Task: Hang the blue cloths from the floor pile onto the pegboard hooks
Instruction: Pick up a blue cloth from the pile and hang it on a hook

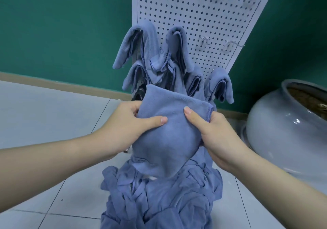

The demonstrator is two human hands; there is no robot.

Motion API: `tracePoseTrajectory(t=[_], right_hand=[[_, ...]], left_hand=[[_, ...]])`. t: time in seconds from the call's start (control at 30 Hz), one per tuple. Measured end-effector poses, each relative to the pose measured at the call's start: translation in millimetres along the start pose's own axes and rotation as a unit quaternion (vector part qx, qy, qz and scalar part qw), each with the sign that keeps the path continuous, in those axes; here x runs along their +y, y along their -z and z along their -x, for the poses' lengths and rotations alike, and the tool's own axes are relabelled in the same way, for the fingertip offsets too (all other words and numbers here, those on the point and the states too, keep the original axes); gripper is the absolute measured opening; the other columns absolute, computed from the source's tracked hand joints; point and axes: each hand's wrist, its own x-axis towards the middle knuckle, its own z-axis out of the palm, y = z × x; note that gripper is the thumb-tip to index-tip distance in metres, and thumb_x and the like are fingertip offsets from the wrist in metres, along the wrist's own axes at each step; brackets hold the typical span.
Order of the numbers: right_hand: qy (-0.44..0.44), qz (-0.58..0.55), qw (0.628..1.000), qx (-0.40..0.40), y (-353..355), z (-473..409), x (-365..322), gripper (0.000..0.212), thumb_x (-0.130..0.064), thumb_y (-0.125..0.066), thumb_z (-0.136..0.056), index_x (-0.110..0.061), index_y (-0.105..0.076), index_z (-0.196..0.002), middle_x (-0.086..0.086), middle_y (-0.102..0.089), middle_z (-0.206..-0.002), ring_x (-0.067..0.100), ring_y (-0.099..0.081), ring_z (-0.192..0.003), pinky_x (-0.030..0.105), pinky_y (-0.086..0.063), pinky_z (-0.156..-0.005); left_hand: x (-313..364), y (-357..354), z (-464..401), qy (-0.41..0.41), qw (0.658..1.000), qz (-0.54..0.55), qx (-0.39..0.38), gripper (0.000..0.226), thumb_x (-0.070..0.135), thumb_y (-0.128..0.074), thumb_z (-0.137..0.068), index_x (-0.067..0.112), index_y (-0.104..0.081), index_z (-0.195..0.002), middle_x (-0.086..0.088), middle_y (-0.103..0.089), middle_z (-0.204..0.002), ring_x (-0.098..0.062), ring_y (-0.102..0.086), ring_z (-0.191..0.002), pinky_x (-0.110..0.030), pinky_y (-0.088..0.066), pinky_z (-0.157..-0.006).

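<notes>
Both hands pinch one blue cloth (166, 131) between them: the left hand (129, 124) has its thumb laid across the front of the fabric with fingers curled behind the left edge, and the right hand (217, 136) clamps the stitched right edge, thumb on the front. The cloth hangs in a loose bundle, its long axis running roughly up and down, its lower end reaching down to the top of the pile (159, 197), which lies on the tiled floor (53, 115) near the bottom edge of the view.

Straight ahead and above the hands stands the white pegboard (203, 16), leaning against the green wall. Its lower left part already carries several hung cloths (146, 51), crowded together just beyond the held cloth. Bare hooks (204, 38) show to the upper right of those, and more sit near the board's top edge, so the free room appears to lie up and to the right, on the right hand's side. A large grey jar (290, 129) stands on the floor to the right, near the board's lower right corner, and may crowd a wide right-arm swing.
</notes>
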Motion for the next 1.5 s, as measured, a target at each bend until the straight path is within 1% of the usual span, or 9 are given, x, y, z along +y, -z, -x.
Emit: tracePoseTrajectory(t=[0.23,0.47,0.63,0.87,0.97,1.13,1.23,1.33,1.5], right_hand=[[-0.027,-0.02,0.999,0.011,-8,6,1,0.029,-0.027,-0.052,-0.107,-0.009,-0.073,-0.119,0.006,-0.079,-0.112,0.025,-0.074,-0.108,0.055,-0.055,-0.102],[-0.018,-0.069,0.997,0.029,-25,16,1,0.03,-0.023,-0.048,-0.109,-0.005,-0.071,-0.115,0.008,-0.079,-0.11,0.029,-0.074,-0.108,0.05,-0.055,-0.102],[0.058,-0.028,0.993,0.096,-33,22,3,0.051,-0.045,-0.056,-0.094,0.006,-0.061,-0.1,0.042,-0.058,-0.109,0.06,-0.054,-0.11,0.074,-0.045,-0.097],[0.151,-0.047,0.982,0.101,-35,39,-14,0.041,-0.04,-0.051,-0.099,-0.002,-0.065,-0.099,0.035,-0.064,-0.107,0.053,-0.061,-0.106,0.069,-0.05,-0.094],[0.159,-0.06,0.98,0.101,-37,41,-19,0.037,-0.034,-0.052,-0.104,0.0,-0.064,-0.097,0.037,-0.06,-0.102,0.04,-0.065,-0.093,0.064,-0.055,-0.092],[0.174,-0.033,0.982,0.068,-38,50,-18,0.054,-0.042,-0.054,-0.096,0.011,-0.054,-0.103,0.043,-0.053,-0.095,0.06,-0.055,-0.088,0.076,-0.046,-0.077],[0.189,-0.012,0.981,0.033,-39,59,-21,0.049,-0.051,-0.063,-0.083,-0.006,-0.065,-0.102,0.027,-0.066,-0.092,0.047,-0.063,-0.086,0.062,-0.053,-0.076],[0.206,0.027,0.978,0.012,-40,61,-21,0.022,-0.033,-0.08,-0.081,-0.025,-0.072,-0.099,-0.001,-0.077,-0.092,0.015,-0.074,-0.091,0.035,-0.061,-0.081],[0.222,0.023,0.973,0.053,-39,56,-21,0.007,-0.019,-0.069,-0.097,-0.021,-0.074,-0.094,0.014,-0.072,-0.086,0.011,-0.065,-0.079,0.037,-0.058,-0.072]], left_hand=[[1,-5,-3,-0.072,0.987,-0.079,0.119,0.02,0.02,-0.087,-0.077,0.008,-0.075,-0.09,-0.006,-0.077,-0.086,-0.027,-0.073,-0.084,-0.053,-0.059,-0.08],[0,-3,-12,-0.089,0.975,-0.083,0.186,0.025,0.021,-0.09,-0.073,0.008,-0.07,-0.079,-0.007,-0.075,-0.077,-0.014,-0.062,-0.069,-0.052,-0.059,-0.074],[14,-15,12,-0.153,0.969,-0.09,0.17,0.016,0.019,-0.086,-0.078,0.012,-0.073,-0.082,0.004,-0.075,-0.076,-0.015,-0.07,-0.073,-0.039,-0.059,-0.072],[25,-24,44,-0.251,0.967,-0.01,0.027,0.022,0.019,-0.052,-0.101,0.016,-0.072,-0.111,0.001,-0.074,-0.103,-0.01,-0.072,-0.093,-0.027,-0.058,-0.079],[22,-25,44,-0.285,0.958,-0.018,0.011,0.041,0.004,-0.037,-0.102,0.017,-0.068,-0.127,0.002,-0.07,-0.126,-0.02,-0.064,-0.123,-0.041,-0.052,-0.101],[23,-25,42,-0.314,0.946,-0.063,0.04,0.034,0.007,-0.058,-0.096,0.021,-0.064,-0.126,0.01,-0.066,-0.129,-0.015,-0.06,-0.127,-0.031,-0.052,-0.101],[26,-23,42,-0.291,0.955,-0.042,0.037,0.031,0.014,-0.069,-0.09,0.03,-0.06,-0.114,0.017,-0.068,-0.117,-0.013,-0.063,-0.119,-0.027,-0.053,-0.097],[22,-25,40,-0.247,0.968,-0.007,0.042,0.035,0.016,-0.075,-0.084,0.03,-0.054,-0.107,0.011,-0.068,-0.108,-0.019,-0.068,-0.109,-0.033,-0.057,-0.092],[19,-29,34,-0.156,0.986,0.045,0.025,0.054,0.021,-0.089,-0.075,0.022,-0.049,-0.112,0.0,-0.07,-0.104,-0.014,-0.071,-0.085,-0.025,-0.058,-0.068]])
